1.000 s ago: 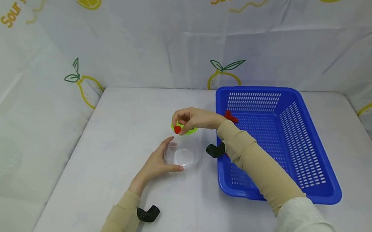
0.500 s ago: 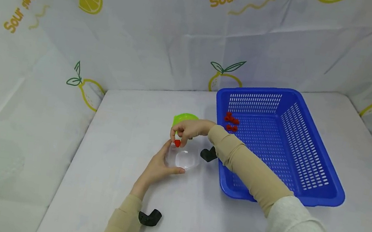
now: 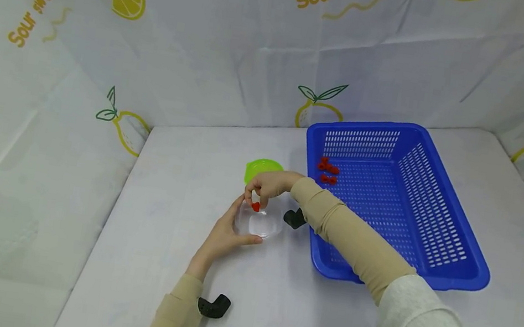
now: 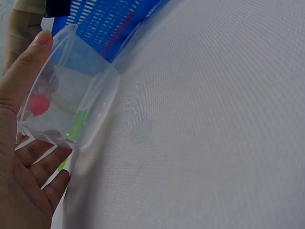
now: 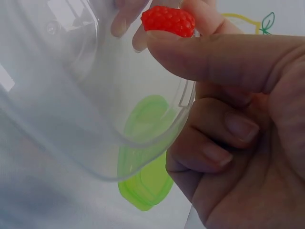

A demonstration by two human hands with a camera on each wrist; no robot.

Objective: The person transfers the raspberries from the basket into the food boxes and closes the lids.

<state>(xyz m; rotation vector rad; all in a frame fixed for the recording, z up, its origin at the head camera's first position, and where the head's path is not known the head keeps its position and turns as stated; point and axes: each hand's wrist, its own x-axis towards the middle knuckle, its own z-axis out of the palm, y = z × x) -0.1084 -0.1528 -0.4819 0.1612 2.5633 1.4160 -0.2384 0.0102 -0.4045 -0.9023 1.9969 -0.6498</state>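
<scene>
While left grip (image 3: pixel 226 237) cups clear tub (image 3: pixel 267 223), right grip (image 3: pixel 269 184) pinches red berry (image 5: pixel 169 21) near the rim (image 5: pixel 107 178), blue basket (image 3: pixel 379 185) across a gap.

Head view: flat, diffuse light, medium bright, can't pin the source. Left side of the drape (image 3: pixel 197 54) lighter, back wall greyer. Faint soft shadow on the bench (image 3: pixel 178 185) by the blue basket's (image 3: pixel 424 203) near side. Small glints on the clear tub (image 3: pixel 258 223).

Left wrist: dimmer, grey cast; left hand (image 4: pixel 24 167) dark, soft shadow band beside the tub, red berry (image 4: pixel 39 104) hazy through plastic.

Right wrist: right hand (image 5: pixel 248 119) mostly shaded, white glare patch on the tub at frame left, green lid (image 5: pixel 152 186) washed out where seen through the wall.
</scene>
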